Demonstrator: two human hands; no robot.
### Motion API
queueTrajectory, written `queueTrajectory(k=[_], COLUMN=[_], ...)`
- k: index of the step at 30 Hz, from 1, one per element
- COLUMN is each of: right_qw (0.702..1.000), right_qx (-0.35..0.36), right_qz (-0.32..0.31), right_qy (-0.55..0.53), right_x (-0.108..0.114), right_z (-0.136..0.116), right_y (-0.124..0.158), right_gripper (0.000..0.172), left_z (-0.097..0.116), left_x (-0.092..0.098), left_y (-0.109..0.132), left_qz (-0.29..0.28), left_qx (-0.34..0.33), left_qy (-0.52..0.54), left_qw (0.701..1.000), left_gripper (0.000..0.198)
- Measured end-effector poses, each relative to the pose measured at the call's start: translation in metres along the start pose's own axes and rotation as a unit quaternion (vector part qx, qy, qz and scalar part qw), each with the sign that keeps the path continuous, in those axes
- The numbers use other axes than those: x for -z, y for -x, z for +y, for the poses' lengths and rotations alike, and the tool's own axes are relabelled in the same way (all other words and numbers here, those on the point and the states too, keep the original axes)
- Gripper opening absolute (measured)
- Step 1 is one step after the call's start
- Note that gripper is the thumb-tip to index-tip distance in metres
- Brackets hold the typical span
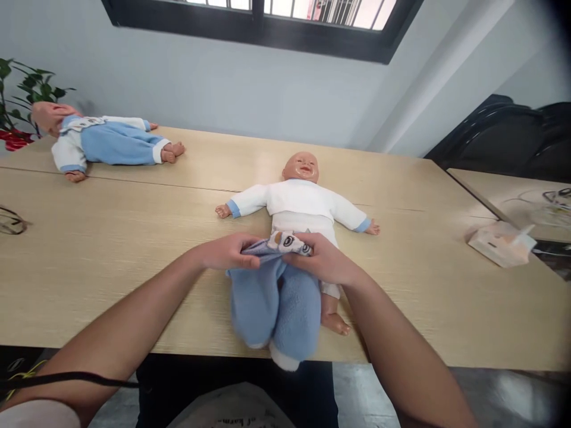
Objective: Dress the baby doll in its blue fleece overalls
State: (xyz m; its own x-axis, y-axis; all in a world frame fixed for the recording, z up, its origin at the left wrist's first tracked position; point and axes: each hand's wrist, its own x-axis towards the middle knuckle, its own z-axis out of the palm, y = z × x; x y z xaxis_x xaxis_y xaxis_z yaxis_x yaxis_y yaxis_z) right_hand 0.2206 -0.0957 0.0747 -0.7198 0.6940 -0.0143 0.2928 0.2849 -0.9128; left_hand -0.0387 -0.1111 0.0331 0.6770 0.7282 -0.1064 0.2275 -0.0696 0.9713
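Note:
A baby doll (304,199) lies on its back on the table, arms spread, in a white top with blue cuffs. Over its lower body I hold a pair of blue fleece doll trousers (256,297) with white leg ends, hanging towards me. My left hand (227,251) pinches the left side of the waistband, and my right hand (328,258) grips the other side, near a patterned patch with a cartoon face. One bare doll foot (336,323) shows beside the trousers at the right; the other leg is hidden behind the cloth.
A second doll (122,141), dressed in blue and white, lies at the back left of the table (111,249). Eyeglasses (11,221) are at the left edge, a tissue box (500,242) at the right. A plant (33,89) stands by the wall; dark chairs (504,139) are at the right.

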Motion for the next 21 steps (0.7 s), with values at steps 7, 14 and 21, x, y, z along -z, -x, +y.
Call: queueTrajectory(k=[7, 14, 21], right_qw=[0.974, 0.976, 0.973], right_qx=[-0.016, -0.034, -0.009], right_qz=[0.015, -0.053, 0.046], right_qy=[-0.224, -0.208, -0.228], right_x=[-0.005, -0.015, -0.003], right_z=[0.022, 0.016, 0.024], right_y=[-0.002, 0.001, -0.007], right_gripper=[0.05, 0.076, 0.044], left_z=[-0.002, -0.011, 0.0], left_x=[-0.006, -0.008, -0.018], left_y=[0.0, -0.006, 0.0], left_qz=[0.048, 0.196, 0.024], left_qx=[0.012, -0.051, -0.015], left_qy=[-0.054, 0.201, 0.141], left_qw=[0.997, 0.958, 0.99], left_gripper=[0.042, 0.052, 0.067])
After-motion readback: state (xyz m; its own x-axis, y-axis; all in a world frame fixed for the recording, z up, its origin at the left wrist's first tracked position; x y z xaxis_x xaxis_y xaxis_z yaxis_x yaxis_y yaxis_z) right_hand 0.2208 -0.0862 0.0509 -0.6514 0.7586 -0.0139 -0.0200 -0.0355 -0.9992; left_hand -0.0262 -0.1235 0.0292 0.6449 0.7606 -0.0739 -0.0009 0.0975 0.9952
